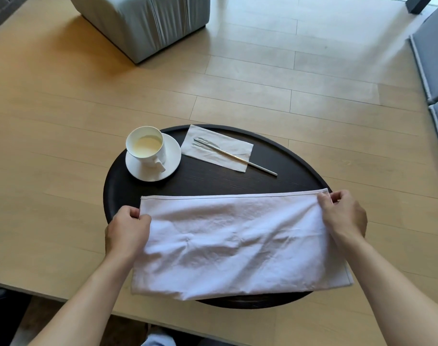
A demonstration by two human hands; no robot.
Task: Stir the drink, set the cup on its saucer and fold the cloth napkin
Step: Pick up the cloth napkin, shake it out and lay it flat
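A white cloth napkin (235,243) lies spread across the near half of a round dark tray table (203,178), folded into a wide rectangle. My left hand (128,231) pinches its far left corner. My right hand (342,216) pinches its far right corner. A white cup (148,148) holding a pale milky drink stands on a white saucer (173,156) at the table's far left. A metal stirrer (237,156) rests on a paper napkin (218,148) at the far middle.
Light wooden floor surrounds the table. A grey upholstered seat (148,23) stands beyond at the upper left. Grey cushions (435,58) line the right edge.
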